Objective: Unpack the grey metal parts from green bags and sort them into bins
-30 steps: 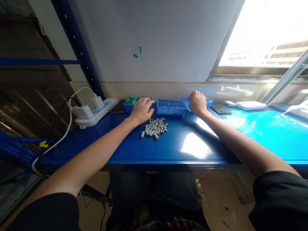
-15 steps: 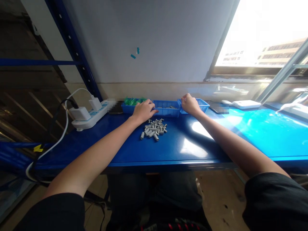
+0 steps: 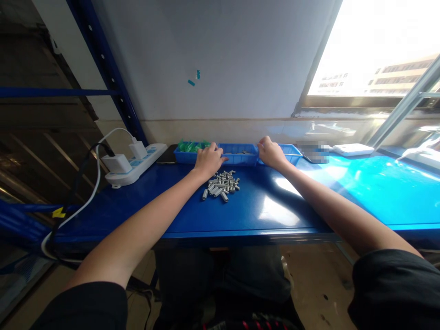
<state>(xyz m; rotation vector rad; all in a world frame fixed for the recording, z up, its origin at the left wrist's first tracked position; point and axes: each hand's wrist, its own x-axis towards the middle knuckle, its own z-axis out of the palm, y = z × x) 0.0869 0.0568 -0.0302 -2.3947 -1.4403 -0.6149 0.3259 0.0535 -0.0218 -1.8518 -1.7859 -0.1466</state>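
Three blue bins stand in a row against the wall. The left bin (image 3: 185,158) holds green pieces (image 3: 190,146), the middle bin (image 3: 240,159) a few small thin parts. My left hand (image 3: 209,161) is at the joint of these two bins, fingers bent over the rims, thumb pointing right. My right hand (image 3: 271,152) has its fingers curled at the left end of the right bin (image 3: 291,155), beside the middle bin; its fingertips are hidden. A pile of grey metal cylinders and small fittings (image 3: 222,184) lies on the blue table before my left hand.
A white power strip (image 3: 137,167) with plugged-in chargers and cables is on the left, with a dark phone (image 3: 167,155) beside it. Another dark flat device (image 3: 311,155) and a white box (image 3: 353,149) lie on the right, below the window.
The view has shifted slightly. My left hand has moved a little to the right along the bins. The right bin sits slightly farther right, while my right hand remains at its left end.
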